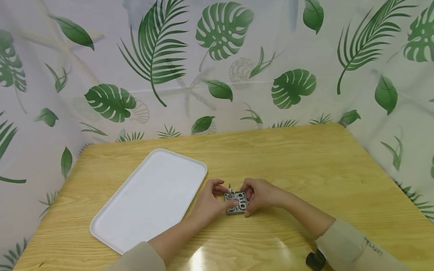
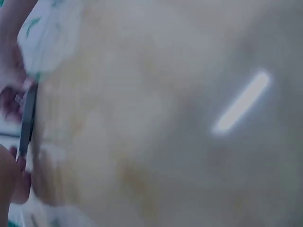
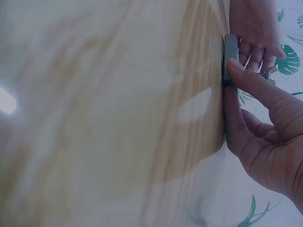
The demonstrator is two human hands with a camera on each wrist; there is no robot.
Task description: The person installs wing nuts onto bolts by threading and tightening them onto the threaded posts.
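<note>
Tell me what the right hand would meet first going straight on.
The right hand first meets the metal block it holds; beyond that, probably the left hand, though depth is unclear.

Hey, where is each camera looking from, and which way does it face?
Head: worn on the head, facing forward and down at the table, tray, block and leafy cloth; left hand, right hand and sleeves show.
Left wrist: on that wrist, looking low across the table toward the leafy cloth, turned sideways; both hands sit at the left edge.
Right wrist: likewise, but the right hand is large at the right edge, the left hand above it.
Shared: both wrist views catch the block at the hands.
</note>
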